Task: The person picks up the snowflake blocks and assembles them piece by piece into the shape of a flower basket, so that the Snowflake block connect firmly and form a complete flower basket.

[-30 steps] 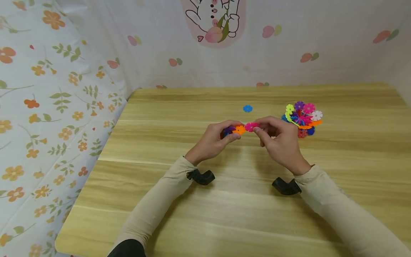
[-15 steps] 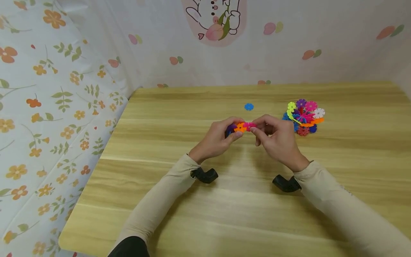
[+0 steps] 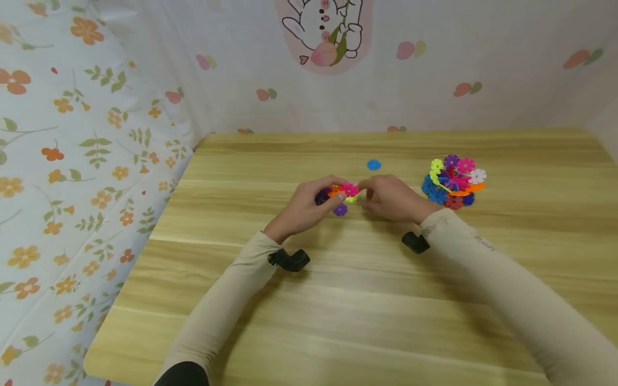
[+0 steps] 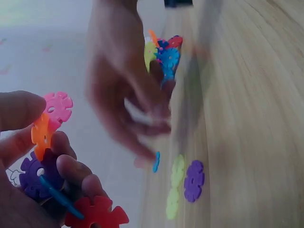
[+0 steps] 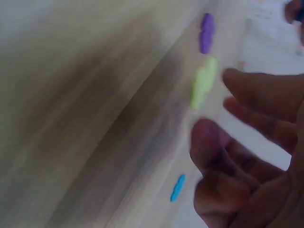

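Note:
My left hand point(image 3: 306, 203) holds a joined string of notched plastic flower discs. In the left wrist view the string runs from a pink disc point(image 4: 60, 107) through an orange disc point(image 4: 42, 132) and a purple disc point(image 4: 29, 176) to a blue disc point(image 4: 62, 197) and a red disc point(image 4: 97, 213). My right hand point(image 3: 393, 198) holds nothing; its fingers are bent loosely, with the thumb apart from them. Close to its fingertips, yellow discs point(image 5: 203, 84) lie on the table, beside a loose purple disc point(image 5: 206, 33). The right hand is blurred in the left wrist view.
A single blue disc point(image 3: 374, 165) lies farther back on the wooden table point(image 3: 338, 321). To the right stands a many-coloured cluster of discs point(image 3: 454, 179). A printed cloth point(image 3: 217, 102) hangs behind the table.
The pink disc has gone from the right hand's pinch onto the end of the left hand's string. The right hand has let go and turned toward the yellow discs; the left hand moved left.

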A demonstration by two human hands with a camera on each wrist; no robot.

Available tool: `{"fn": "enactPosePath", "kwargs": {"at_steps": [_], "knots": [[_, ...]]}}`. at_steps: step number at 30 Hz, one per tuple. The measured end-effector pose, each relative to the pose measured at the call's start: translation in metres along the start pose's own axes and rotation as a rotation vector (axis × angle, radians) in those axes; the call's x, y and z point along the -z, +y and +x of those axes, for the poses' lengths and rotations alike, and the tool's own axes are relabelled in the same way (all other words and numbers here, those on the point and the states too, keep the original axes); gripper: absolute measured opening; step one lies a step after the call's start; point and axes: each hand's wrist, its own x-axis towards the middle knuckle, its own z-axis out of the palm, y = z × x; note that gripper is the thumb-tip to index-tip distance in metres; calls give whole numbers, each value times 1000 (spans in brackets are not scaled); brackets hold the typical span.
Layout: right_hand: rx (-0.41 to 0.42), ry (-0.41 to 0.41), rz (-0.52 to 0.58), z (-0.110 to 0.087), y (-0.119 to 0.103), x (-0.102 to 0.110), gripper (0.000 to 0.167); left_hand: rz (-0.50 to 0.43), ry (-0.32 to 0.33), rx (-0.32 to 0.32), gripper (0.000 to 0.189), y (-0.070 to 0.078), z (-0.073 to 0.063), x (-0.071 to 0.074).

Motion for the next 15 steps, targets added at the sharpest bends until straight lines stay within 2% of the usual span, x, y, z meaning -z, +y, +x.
{"fn": "enactPosePath", "kwargs": {"at_steps": [3, 6, 8, 11, 15], "knots": [[-15, 8, -130, 16, -1, -8, 36, -2, -1, 4, 27, 2, 3, -2], [-36, 4, -195, 28, -5, -12, 34, -22, 0, 10, 27, 4, 5, -1], [-52, 3, -180, 33, -6, -11, 27, -47, 4, 7, 25, 6, 7, -1], [-86, 8, -102, 34, -2, -10, 18, -95, 11, 3, 22, 7, 9, -1], [-99, 31, 47, 24, 4, -11, 13, -177, 15, 29, 20, 6, 9, -3]]}}
